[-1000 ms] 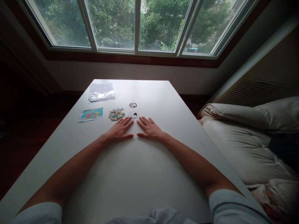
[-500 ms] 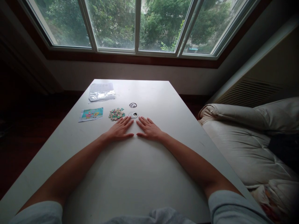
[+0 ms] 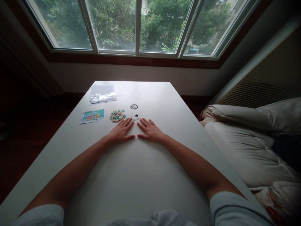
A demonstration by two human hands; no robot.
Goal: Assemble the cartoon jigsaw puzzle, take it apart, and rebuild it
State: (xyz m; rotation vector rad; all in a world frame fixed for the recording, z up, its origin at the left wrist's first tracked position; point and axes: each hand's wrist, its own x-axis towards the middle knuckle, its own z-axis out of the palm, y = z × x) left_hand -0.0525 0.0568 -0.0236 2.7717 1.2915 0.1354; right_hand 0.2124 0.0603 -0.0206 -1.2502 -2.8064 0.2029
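Note:
My left hand (image 3: 121, 131) lies flat on the white table (image 3: 145, 175), palm down, fingers spread, holding nothing. Its fingertips are close to a pile of small jigsaw puzzle pieces (image 3: 117, 116). Mirroring it, my right hand (image 3: 150, 130) also rests flat with its fingers apart and nothing in it. Just beyond the fingertips lies a round whitish disc (image 3: 134, 116) with a dark spot on it. Behind that is a smaller round piece (image 3: 134, 106) with a dark and light pattern. Left of the pile sits a colourful cartoon picture sheet (image 3: 92, 116).
A clear plastic bag (image 3: 102, 93), apparently with paper in it, lies at the table's far left corner. To the right of the table stands a pale padded seat (image 3: 237, 150). A window (image 3: 138, 28) is in the wall beyond the table.

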